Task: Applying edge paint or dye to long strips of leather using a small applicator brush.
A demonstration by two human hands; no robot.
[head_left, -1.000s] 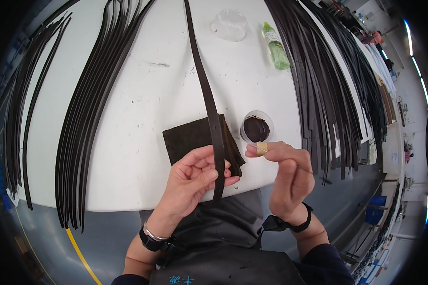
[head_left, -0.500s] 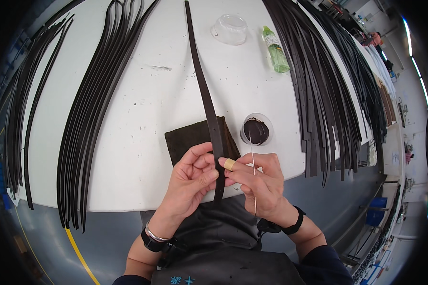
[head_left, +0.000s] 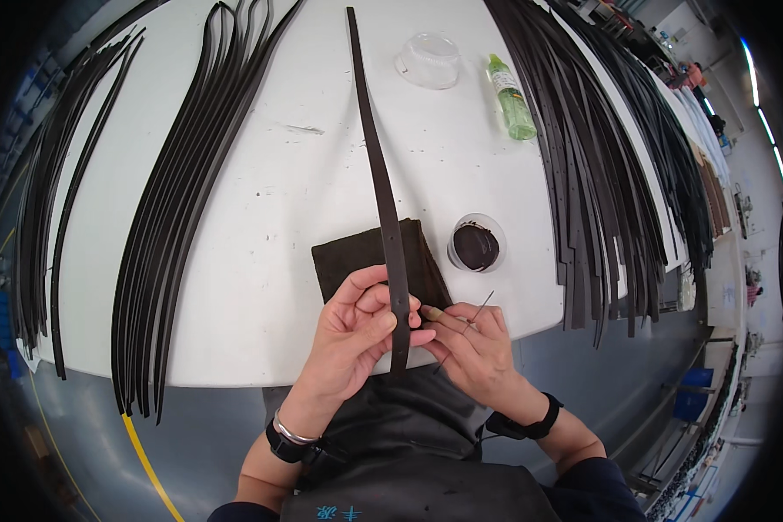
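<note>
Fingers [head_left: 364,280] pinched, my left hand [head_left: 346,337] holds the strap [head_left: 393,261] by the table's [head_left: 244,252] near edge; my right hand [head_left: 477,355], curled round a rod [head_left: 485,301], sits close beside it. Beyond: cloth [head_left: 350,261], cup [head_left: 477,247], and wide room leftward to a bundle [head_left: 167,217].

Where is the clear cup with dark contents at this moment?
In the head view, the cup stands on the white table, right of the folded dark cloth and beyond the right hand.
</note>
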